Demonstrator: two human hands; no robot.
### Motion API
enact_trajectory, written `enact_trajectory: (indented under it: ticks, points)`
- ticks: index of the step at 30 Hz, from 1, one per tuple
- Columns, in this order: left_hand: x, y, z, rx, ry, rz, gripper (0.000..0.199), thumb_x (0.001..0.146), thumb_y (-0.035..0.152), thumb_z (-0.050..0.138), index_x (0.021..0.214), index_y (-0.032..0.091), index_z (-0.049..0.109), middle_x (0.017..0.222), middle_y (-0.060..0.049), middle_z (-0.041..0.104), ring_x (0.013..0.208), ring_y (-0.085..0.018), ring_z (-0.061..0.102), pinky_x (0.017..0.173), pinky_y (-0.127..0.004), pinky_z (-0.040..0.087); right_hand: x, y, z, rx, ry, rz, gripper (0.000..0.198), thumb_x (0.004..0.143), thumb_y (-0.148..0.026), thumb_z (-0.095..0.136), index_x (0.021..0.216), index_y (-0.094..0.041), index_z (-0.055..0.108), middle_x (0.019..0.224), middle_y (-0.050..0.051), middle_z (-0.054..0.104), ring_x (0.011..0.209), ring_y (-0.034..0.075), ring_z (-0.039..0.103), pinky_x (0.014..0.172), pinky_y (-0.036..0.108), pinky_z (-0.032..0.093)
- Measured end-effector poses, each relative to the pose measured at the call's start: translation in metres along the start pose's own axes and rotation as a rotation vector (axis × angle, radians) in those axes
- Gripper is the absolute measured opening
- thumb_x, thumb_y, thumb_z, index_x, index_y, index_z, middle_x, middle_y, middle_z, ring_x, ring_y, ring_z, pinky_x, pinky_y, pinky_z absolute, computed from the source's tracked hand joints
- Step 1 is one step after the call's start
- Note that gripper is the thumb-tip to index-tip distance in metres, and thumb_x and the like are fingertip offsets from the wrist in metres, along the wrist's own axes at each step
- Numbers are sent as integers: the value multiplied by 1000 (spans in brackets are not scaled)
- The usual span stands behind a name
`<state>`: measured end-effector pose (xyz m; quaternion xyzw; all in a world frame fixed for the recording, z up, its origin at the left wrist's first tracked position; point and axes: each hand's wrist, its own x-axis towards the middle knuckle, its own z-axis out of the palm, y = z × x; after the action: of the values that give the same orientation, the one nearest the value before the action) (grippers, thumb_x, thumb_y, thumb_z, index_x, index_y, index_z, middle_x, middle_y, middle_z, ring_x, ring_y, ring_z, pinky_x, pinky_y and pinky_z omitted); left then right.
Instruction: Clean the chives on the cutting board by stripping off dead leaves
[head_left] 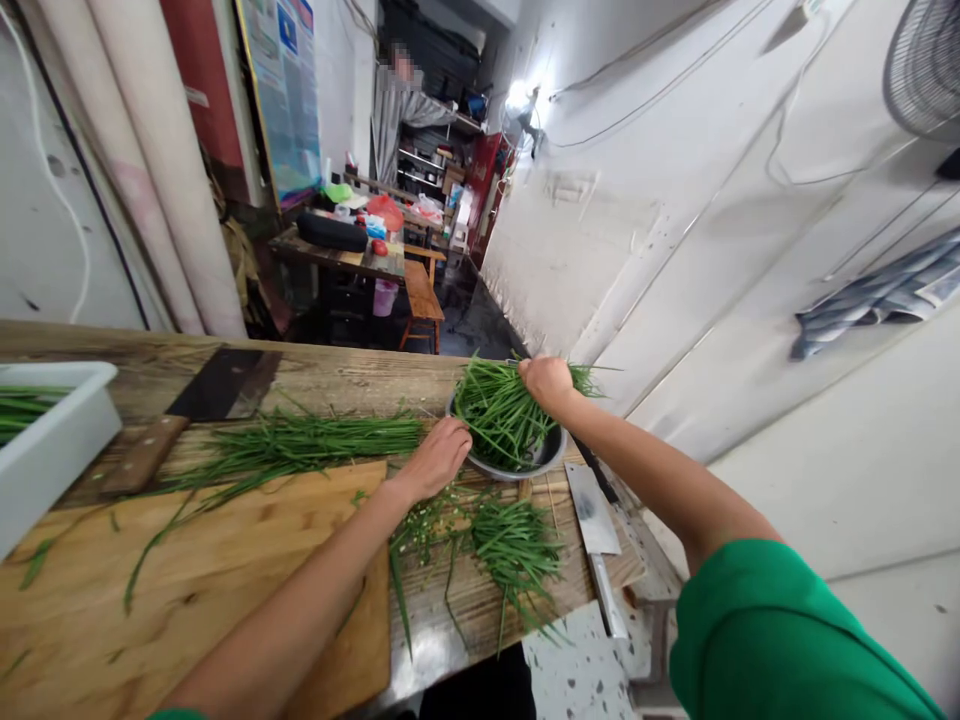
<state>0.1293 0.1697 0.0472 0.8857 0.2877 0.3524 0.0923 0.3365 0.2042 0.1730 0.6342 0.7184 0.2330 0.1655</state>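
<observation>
A heap of garlic chives (499, 415) fills a grey metal bowl (525, 472) near the far edge of the wooden table. At the bowl's right rim, my right hand (547, 382) is closed around part of this heap. My left hand (442, 455) is at the bowl's left rim, fingers curled together; what they grip is hidden. Just left of it lies a long bunch of chives (322, 440), partly along the cutting board's far edge. A smaller bunch (516, 550) rests on the table in front of the bowl.
A cleaver (596, 525) lies right of the bowl. Another dark-bladed cleaver (217, 385) lies at the far left, beside a white bin (60, 430) holding greens. A wooden cutting board (225, 600) covers the near left. Beyond are a cluttered table and a wooden bench (422, 292).
</observation>
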Motion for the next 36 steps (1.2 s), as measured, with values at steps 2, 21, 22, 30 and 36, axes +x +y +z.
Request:
enact_trajectory:
  ticks: [2,21,22,30,36]
  points:
    - [-17,8,-11,-4,25,-17,25,89,24,31,97,16,53,105,-9,52,108,-20,42,98,-41,34,-4,0,-3,-7,10,0,27,86,-5,36,105,-5,56,100,27,61,91,28,62,68,38,46]
    - [-13,2,-9,81,-221,103,44,75,4,37,110,23,57,110,-6,58,107,-17,49,105,-42,21,-21,27,-34,-93,74,95,28,89,-10,31,107,-14,52,100,19,58,87,26,62,65,34,47]
    - [-14,2,-8,79,-215,99,43,75,3,37,107,23,59,108,-6,58,105,-17,50,105,-42,22,-22,28,-37,-96,76,91,28,90,-10,30,107,-14,52,100,18,58,87,26,62,65,34,46]
    - [-27,14,-25,-2,-172,36,46,72,2,36,107,20,60,113,-7,57,108,-19,50,95,-36,41,-31,32,-66,-101,121,94,24,90,-11,33,107,-15,50,97,16,58,85,25,61,64,31,45]
    - [-68,18,-40,18,-109,-44,47,73,4,34,113,18,56,125,-8,49,117,-20,43,99,-39,38,-42,49,-90,-90,266,257,23,90,-15,34,106,-19,51,93,12,59,78,22,62,59,26,42]
